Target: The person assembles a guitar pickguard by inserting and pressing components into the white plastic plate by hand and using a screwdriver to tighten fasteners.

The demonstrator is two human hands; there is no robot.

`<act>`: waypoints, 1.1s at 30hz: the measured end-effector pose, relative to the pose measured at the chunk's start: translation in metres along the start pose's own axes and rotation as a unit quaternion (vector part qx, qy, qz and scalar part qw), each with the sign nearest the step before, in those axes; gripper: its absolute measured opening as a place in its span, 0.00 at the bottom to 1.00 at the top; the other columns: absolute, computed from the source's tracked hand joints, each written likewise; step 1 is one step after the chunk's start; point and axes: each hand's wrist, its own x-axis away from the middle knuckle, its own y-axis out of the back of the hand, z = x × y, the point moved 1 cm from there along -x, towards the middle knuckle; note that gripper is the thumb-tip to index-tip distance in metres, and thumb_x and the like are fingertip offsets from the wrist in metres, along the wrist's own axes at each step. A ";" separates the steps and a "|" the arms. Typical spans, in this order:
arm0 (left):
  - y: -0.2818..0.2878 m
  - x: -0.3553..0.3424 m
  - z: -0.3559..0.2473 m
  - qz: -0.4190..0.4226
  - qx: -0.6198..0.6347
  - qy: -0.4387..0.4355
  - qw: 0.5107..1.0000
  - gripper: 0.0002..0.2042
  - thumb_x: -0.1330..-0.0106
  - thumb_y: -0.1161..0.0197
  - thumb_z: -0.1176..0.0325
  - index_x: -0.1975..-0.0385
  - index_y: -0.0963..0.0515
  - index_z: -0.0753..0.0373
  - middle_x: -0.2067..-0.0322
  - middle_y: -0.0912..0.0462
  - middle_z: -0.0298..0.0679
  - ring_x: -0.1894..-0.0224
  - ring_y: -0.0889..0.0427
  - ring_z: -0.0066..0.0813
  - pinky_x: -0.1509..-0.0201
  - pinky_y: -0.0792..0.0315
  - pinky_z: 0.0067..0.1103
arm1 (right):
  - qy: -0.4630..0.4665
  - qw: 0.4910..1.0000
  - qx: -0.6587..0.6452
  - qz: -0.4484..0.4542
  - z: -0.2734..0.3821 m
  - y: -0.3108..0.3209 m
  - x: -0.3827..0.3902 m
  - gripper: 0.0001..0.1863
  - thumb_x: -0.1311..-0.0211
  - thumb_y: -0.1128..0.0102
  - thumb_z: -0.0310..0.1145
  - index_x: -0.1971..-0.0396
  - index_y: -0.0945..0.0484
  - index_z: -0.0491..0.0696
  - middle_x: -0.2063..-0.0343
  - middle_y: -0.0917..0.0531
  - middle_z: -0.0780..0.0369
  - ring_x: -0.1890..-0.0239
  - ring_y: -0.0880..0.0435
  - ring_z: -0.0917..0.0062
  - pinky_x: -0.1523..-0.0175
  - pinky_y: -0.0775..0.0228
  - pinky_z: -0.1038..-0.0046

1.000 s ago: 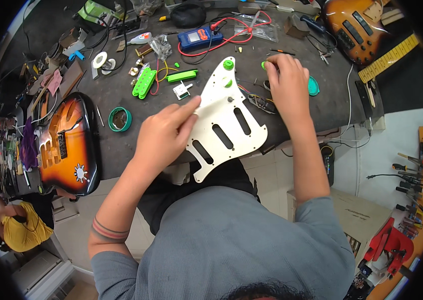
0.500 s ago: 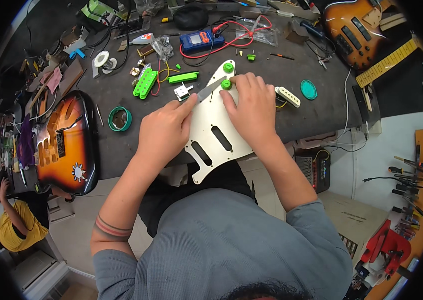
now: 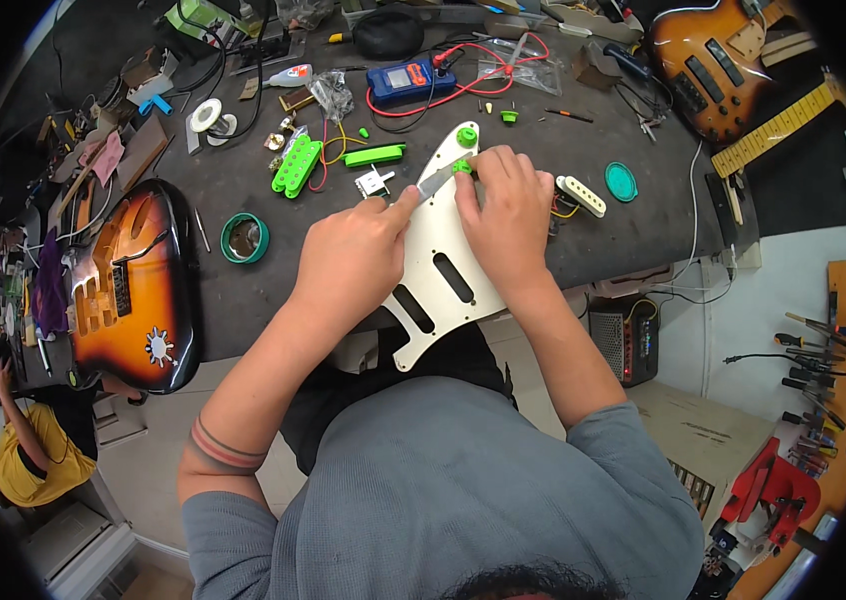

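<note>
A white guitar pickguard (image 3: 428, 240) lies partly past the table's front edge, its narrow end pointing away from me. Pinched in my left hand (image 3: 351, 252) is a thin flat metal blade (image 3: 434, 183), its tip against a green control knob (image 3: 461, 168). My right hand (image 3: 509, 215) rests over the pickguard's right side, thumb and forefinger closed about that knob; the exact contact is partly hidden. A second green knob (image 3: 467, 137) sits at the narrow end. Left of the pickguard is a white switch (image 3: 374, 181).
Green pickup covers (image 3: 297, 167) lie left, a cream pickup (image 3: 582, 196) right. A teal tub (image 3: 245, 238) and sunburst guitar body (image 3: 133, 290) stand at left. Farther back are a blue meter (image 3: 408, 80) with red leads and another guitar (image 3: 708, 75). A person in yellow (image 3: 43, 455) is far left.
My left hand has moved right, closer to the knob, and less of the blade shows. My right hand stays at the knob, its fingers shifted slightly. The whole view has drifted a little.
</note>
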 end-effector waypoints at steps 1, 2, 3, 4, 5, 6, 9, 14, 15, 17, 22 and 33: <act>0.000 -0.001 0.000 0.009 0.004 0.007 1.000 0.19 0.24 0.32 0.69 0.35 0.11 0.54 0.68 0.11 0.44 0.67 0.10 0.48 0.61 0.17 0.40 | 0.003 1.000 -0.007 -0.003 -0.001 -0.001 0.000 0.09 0.32 0.26 0.33 0.61 0.20 0.50 0.63 0.18 0.64 0.57 0.19 0.66 0.49 0.35 0.59; -0.001 -0.001 0.001 0.010 0.005 0.007 1.000 0.19 0.24 0.32 0.69 0.35 0.11 0.54 0.68 0.11 0.44 0.67 0.10 0.48 0.61 0.17 0.40 | 0.002 1.000 -0.007 -0.002 -0.001 -0.002 0.000 0.09 0.32 0.26 0.33 0.61 0.20 0.50 0.63 0.18 0.64 0.57 0.19 0.66 0.49 0.35 0.59; -0.002 -0.001 0.002 0.019 0.016 0.007 1.000 0.19 0.24 0.32 0.68 0.35 0.11 0.55 0.66 0.10 0.46 0.66 0.10 0.49 0.59 0.17 0.40 | 0.008 1.000 -0.010 -0.008 -0.002 -0.002 0.001 0.09 0.32 0.26 0.33 0.61 0.20 0.49 0.62 0.18 0.64 0.57 0.18 0.66 0.48 0.35 0.59; -0.003 -0.001 0.003 0.028 0.029 0.006 0.999 0.19 0.23 0.31 0.67 0.35 0.11 0.55 0.65 0.08 0.47 0.64 0.09 0.50 0.58 0.17 0.40 | 0.013 1.000 -0.012 -0.013 -0.002 -0.003 0.002 0.09 0.32 0.26 0.32 0.61 0.20 0.49 0.62 0.18 0.64 0.56 0.18 0.66 0.48 0.35 0.59; -0.003 -0.002 0.004 0.029 0.029 0.006 0.999 0.19 0.23 0.31 0.67 0.35 0.11 0.55 0.65 0.08 0.47 0.64 0.09 0.50 0.58 0.17 0.40 | 0.013 1.000 -0.012 -0.013 -0.003 -0.003 0.002 0.09 0.32 0.26 0.32 0.61 0.20 0.49 0.62 0.18 0.64 0.56 0.18 0.66 0.48 0.35 0.59; -0.003 -0.003 0.006 0.035 0.049 0.009 0.998 0.19 0.23 0.31 0.67 0.35 0.12 0.57 0.63 0.08 0.49 0.63 0.09 0.52 0.55 0.16 0.41 | 0.012 1.000 -0.016 -0.013 -0.003 -0.004 0.003 0.09 0.32 0.26 0.32 0.61 0.20 0.49 0.62 0.18 0.63 0.56 0.18 0.66 0.48 0.35 0.59; 0.002 -0.008 0.006 0.068 0.092 0.032 0.993 0.19 0.22 0.31 0.66 0.34 0.12 0.59 0.60 0.07 0.52 0.60 0.09 0.55 0.51 0.16 0.42 | 0.014 1.000 -0.023 -0.014 -0.004 -0.006 0.003 0.09 0.32 0.26 0.32 0.60 0.20 0.49 0.61 0.18 0.63 0.55 0.18 0.66 0.47 0.35 0.59; 0.013 -0.018 0.009 0.150 0.157 0.096 0.971 0.20 0.18 0.34 0.67 0.30 0.15 0.62 0.55 0.06 0.54 0.58 0.07 0.50 0.49 0.17 0.37 | 0.006 1.000 -0.028 0.000 -0.004 -0.005 0.004 0.07 0.28 0.29 0.32 0.57 0.18 0.48 0.58 0.16 0.62 0.53 0.17 0.65 0.46 0.35 0.60; 0.008 -0.017 0.015 0.148 0.212 0.108 0.960 0.20 0.17 0.35 0.67 0.29 0.16 0.62 0.54 0.05 0.54 0.59 0.06 0.43 0.49 0.17 0.35 | 0.011 1.000 -0.027 -0.006 -0.003 -0.005 0.003 0.08 0.29 0.28 0.32 0.58 0.19 0.48 0.59 0.17 0.63 0.54 0.18 0.65 0.46 0.35 0.59; 0.008 -0.021 0.018 0.148 0.267 0.120 0.945 0.21 0.16 0.36 0.66 0.28 0.17 0.63 0.52 0.05 0.54 0.60 0.06 0.37 0.49 0.17 0.33 | 0.015 0.999 -0.026 -0.010 -0.003 -0.006 0.004 0.09 0.31 0.27 0.32 0.59 0.20 0.49 0.60 0.18 0.63 0.54 0.18 0.66 0.46 0.35 0.59; 0.014 -0.023 0.016 0.183 0.349 0.197 0.898 0.20 0.17 0.35 0.66 0.29 0.15 0.61 0.52 0.05 0.53 0.65 0.07 0.34 0.54 0.17 0.32 | 0.004 0.999 -0.034 -0.007 -0.004 -0.005 0.004 0.09 0.31 0.26 0.32 0.60 0.21 0.49 0.60 0.18 0.63 0.54 0.19 0.66 0.46 0.36 0.59; -0.003 -0.005 0.002 0.044 -0.019 0.007 0.999 0.19 0.22 0.31 0.64 0.33 0.13 0.53 0.66 0.10 0.46 0.67 0.08 0.49 0.62 0.15 0.41 | -0.040 0.999 -0.001 0.005 0.000 -0.001 0.003 0.11 0.31 0.25 0.37 0.61 0.20 0.50 0.60 0.18 0.63 0.51 0.21 0.64 0.44 0.36 0.57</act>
